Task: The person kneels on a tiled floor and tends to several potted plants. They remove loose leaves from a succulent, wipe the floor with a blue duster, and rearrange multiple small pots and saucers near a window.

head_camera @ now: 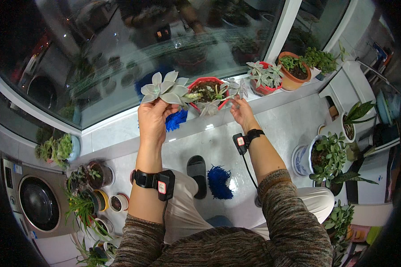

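A succulent in a red plastic pot (209,90) of soil stands on the window ledge, its stems hanging over the rim on both sides. My left hand (155,118) pinches the large pale rosette of the succulent (163,88) on the left, thumb and fingers under its leaves. At the pot's right, my right hand (242,111) has its fingertips at the smaller succulent rosettes (235,87); whether they grip a leaf or stem is hard to tell. Behind my left hand lies a blue chenille cloth or mop piece (176,120).
Along the ledge to the right stand another potted succulent (265,78) and a terracotta pot (295,75). Potted plants crowd the floor on both sides, including a blue-and-white pot (302,160). Glass rises behind the ledge. A slipper (197,177) and a blue shaggy piece (219,182) are below.
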`<state>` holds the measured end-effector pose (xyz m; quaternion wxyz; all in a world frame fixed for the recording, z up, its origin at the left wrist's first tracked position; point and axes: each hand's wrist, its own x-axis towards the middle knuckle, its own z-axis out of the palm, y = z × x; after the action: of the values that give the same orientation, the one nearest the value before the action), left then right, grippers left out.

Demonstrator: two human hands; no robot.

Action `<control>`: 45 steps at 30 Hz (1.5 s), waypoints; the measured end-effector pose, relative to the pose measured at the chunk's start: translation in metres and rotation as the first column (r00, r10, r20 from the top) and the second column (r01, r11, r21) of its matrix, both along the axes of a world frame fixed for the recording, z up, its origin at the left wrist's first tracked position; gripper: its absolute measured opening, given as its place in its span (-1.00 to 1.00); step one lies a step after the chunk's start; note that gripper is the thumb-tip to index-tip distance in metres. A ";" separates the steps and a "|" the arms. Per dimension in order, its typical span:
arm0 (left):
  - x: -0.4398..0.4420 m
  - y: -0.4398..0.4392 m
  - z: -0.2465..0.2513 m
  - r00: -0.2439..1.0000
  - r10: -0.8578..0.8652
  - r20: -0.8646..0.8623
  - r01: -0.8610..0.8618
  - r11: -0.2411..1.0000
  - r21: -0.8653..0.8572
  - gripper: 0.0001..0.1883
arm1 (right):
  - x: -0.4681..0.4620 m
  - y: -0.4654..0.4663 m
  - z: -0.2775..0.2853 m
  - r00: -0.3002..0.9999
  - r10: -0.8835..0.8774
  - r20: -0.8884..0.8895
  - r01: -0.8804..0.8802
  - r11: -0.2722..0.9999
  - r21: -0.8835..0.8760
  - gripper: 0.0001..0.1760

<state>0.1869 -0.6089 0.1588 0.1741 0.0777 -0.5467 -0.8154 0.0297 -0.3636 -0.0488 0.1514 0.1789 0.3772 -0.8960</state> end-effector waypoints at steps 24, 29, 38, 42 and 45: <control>0.008 -0.018 0.002 0.998 0.046 -0.045 -0.043 0.997 0.065 -0.79 | 0.068 0.001 -0.006 0.983 0.139 0.123 -0.095 0.945 -0.314 -0.57; 0.010 -0.019 0.003 0.997 0.067 -0.036 -0.064 0.996 0.066 -0.77 | 0.114 0.006 -0.030 0.956 0.230 0.182 -0.172 0.942 -0.287 -0.66; 0.018 -0.019 0.002 0.998 0.002 -0.068 -0.001 1.000 0.011 -0.81 | 0.229 0.057 -0.094 0.788 0.615 -0.010 -0.506 0.658 0.557 -0.42; 0.013 -0.010 0.003 0.998 0.012 -0.068 -0.003 0.992 0.125 -0.89 | 0.247 0.070 -0.107 0.817 0.327 0.475 -0.367 0.930 -0.009 -0.54; 0.010 -0.009 0.000 0.995 -0.016 -0.095 0.025 0.995 0.093 -0.85 | 0.259 0.077 -0.117 0.841 0.422 0.339 -0.494 0.855 0.161 -0.60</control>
<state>0.1972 -0.6177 0.1587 0.1876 0.0415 -0.4994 -0.8448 0.2889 -0.2871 -0.1660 0.3935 0.2300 0.4887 -0.7439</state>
